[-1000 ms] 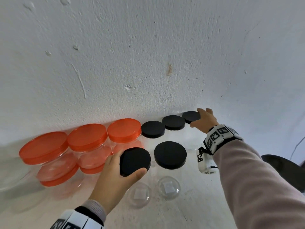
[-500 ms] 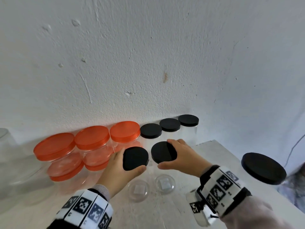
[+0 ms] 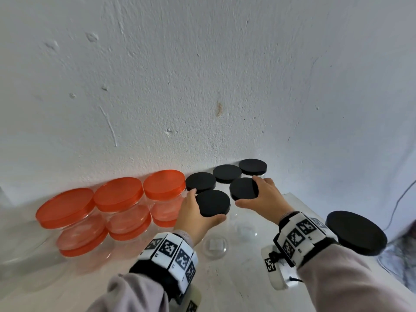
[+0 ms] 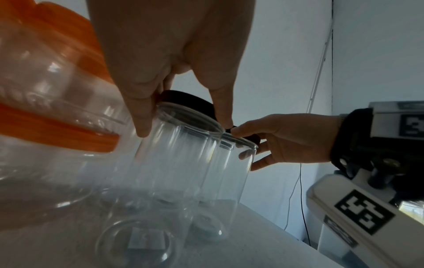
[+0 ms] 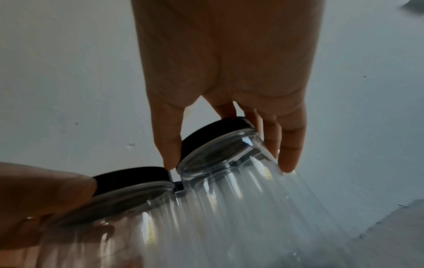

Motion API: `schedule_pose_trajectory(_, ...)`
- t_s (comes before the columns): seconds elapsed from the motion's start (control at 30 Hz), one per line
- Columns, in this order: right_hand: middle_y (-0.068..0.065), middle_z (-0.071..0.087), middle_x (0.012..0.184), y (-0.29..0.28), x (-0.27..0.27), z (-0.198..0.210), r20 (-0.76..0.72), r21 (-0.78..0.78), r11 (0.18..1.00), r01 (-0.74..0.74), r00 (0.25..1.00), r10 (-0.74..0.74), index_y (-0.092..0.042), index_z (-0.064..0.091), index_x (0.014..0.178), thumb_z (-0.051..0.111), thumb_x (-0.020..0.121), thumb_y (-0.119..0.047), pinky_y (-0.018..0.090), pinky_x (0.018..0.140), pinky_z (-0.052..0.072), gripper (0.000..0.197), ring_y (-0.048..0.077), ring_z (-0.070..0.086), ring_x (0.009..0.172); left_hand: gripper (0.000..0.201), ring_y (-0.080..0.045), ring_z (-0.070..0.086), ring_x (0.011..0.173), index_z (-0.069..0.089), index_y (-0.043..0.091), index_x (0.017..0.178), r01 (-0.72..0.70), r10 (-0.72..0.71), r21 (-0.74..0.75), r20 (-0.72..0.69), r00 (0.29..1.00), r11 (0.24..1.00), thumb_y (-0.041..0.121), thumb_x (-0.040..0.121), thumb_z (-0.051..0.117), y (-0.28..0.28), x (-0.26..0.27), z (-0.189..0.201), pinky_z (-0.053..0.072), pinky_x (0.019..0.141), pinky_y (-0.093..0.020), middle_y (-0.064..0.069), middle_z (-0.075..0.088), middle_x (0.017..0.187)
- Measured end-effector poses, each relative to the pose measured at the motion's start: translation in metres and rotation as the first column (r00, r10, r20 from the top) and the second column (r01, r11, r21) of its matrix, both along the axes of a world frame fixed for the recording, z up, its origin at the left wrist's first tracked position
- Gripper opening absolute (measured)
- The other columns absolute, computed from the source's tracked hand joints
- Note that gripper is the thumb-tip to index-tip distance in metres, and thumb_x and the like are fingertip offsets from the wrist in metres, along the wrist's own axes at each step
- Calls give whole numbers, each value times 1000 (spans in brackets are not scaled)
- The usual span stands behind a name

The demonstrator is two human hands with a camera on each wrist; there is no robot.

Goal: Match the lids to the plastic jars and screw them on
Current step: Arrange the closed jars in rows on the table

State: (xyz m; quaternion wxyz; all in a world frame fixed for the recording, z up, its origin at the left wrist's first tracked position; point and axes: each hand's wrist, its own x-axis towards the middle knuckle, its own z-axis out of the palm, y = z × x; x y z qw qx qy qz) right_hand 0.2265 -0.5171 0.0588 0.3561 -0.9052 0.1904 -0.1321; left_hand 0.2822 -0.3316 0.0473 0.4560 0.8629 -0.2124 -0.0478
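Observation:
Two clear plastic jars stand side by side in front of the back row. My left hand (image 3: pixel 206 206) grips the black lid (image 3: pixel 213 200) of the left jar (image 4: pixel 183 159), thumb on the near rim and fingers on the far rim. My right hand (image 3: pixel 247 190) grips the black lid (image 3: pixel 242 188) of the right jar (image 5: pixel 241 177) in the same way. In the wrist views, the fingers (image 4: pixel 142 116) and the fingers (image 5: pixel 169 145) wrap each lid's edge, and both jars look tilted.
Against the wall stand three orange-lidded jars (image 3: pixel 118 193) and three black-lidded jars (image 3: pixel 227 173). One more black-lidded jar (image 3: pixel 356 233) stands near my right wrist by the white table's right edge (image 3: pixel 299 199). A cable (image 3: pixel 400 199) hangs at the far right.
My right hand left the far black-lidded jar in the back row and took hold of the front right jar's lid. My left hand kept its grip on its lid.

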Motion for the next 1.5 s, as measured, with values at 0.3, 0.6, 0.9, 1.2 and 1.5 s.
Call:
schedule_pose_trajectory(0.3,2,38,124,-4,9,-9,-10,21,999,-30,1000,30,-15,44,129,74,75,-37,27,86,40,66,18,47,104,103,-18,34,135,20,10,146,-50,50,-1,34,998,999,37,68,82,-11,8,-4,32,109,-32,-4,34,146)
schedule_pose_trajectory(0.6,5,31,142,-2,4,-7,-15,22,998,-50,999,50,-18,21,149,71,81,-38,31,100,36,87,23,39,125,102,-19,34,134,19,10,147,-45,45,1,24,999,999,37,70,81,-11,7,-4,33,110,-35,-5,33,146)
schedule_pose_trajectory(0.9,-12,36,139,14,-85,15,198,-112,994,15,980,8,-27,24,148,67,81,-47,20,94,28,82,8,39,124,89,-22,43,124,29,7,140,-56,55,40,40,998,998,36,71,77,-12,6,-3,41,104,-39,-8,43,135)
schedule_pose_trajectory(1.2,8,44,140,-33,-165,21,195,-227,898,376,921,-337,-16,47,138,74,77,-34,43,109,26,69,26,30,133,97,-22,37,132,21,8,146,-63,62,106,18,998,992,42,73,76,-13,3,-2,36,107,-37,-9,35,144)
schedule_pose_trajectory(1.5,8,46,127,-52,-171,-5,33,-79,918,389,921,-388,-14,54,131,76,76,-38,32,82,38,64,19,44,97,99,-21,34,133,14,10,148,-41,39,168,17,999,985,44,76,73,-7,-2,2,35,108,-34,-8,31,145)
